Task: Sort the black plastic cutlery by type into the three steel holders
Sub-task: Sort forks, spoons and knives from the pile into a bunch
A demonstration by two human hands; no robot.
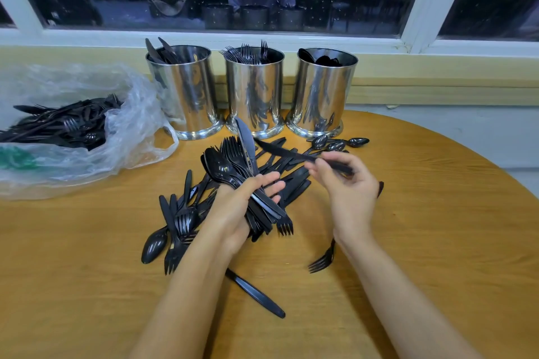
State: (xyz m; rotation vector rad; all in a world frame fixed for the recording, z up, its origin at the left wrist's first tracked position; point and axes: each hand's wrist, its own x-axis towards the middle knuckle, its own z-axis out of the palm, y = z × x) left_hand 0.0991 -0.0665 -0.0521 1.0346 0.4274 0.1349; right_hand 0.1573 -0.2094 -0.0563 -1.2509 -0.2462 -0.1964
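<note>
Three steel holders stand in a row at the back of the table: the left holder (186, 90) has knives, the middle holder (254, 90) forks, the right holder (320, 90) spoons. A loose pile of black cutlery (180, 221) lies in the table's middle. My left hand (236, 207) grips a bundle of spoons, forks and a knife (233, 160), heads pointing away. My right hand (347, 186) pinches a single black knife (280, 150) by its handle, blade pointing left over the pile.
A clear plastic bag (128, 137) with more black cutlery lies at the left. Several spoons (338, 144) lie before the right holder. A lone fork (322, 259) and a knife (256, 294) lie near my forearms. The round wooden table (437, 213) curves away at the right.
</note>
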